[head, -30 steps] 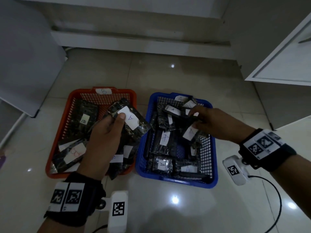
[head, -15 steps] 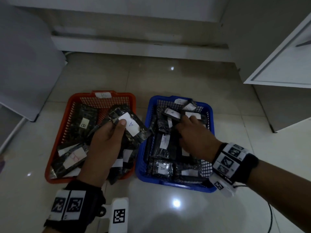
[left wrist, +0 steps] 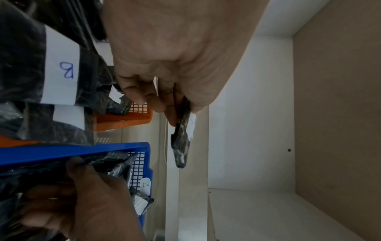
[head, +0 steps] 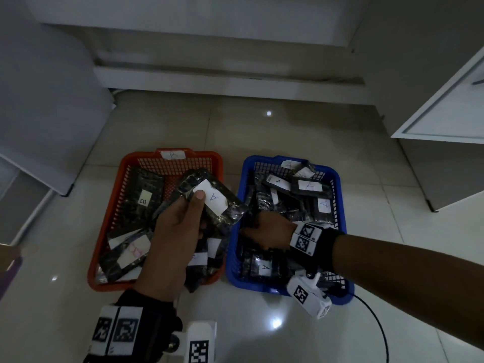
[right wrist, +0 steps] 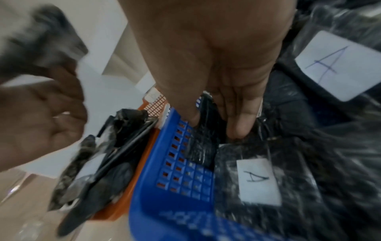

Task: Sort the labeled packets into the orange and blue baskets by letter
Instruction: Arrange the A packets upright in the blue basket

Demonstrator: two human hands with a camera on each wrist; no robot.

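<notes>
Two baskets sit side by side on the floor, so I hold the A packet (head: 209,199) pinched in my left hand (head: 174,231) above the orange basket (head: 110,221), ready for the blue basket (head: 337,205), where my right hand (head: 269,231) digs with straight fingers among the A's.

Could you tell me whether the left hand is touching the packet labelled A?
Touching. In the head view the left hand holds the A packet, thumb pressed on its white label; the left wrist view shows fingers pinching it.

An orange mesh basket (head: 125,179) beside a blue mesh basket (head: 337,184), both holding glossy black mottled packets (head: 146,187) with white labels (head: 213,197) lettered in blue ink, on a glossy beige tiled floor (head: 262,132); black-and-white checkered wrist markers (head: 305,238).
</notes>
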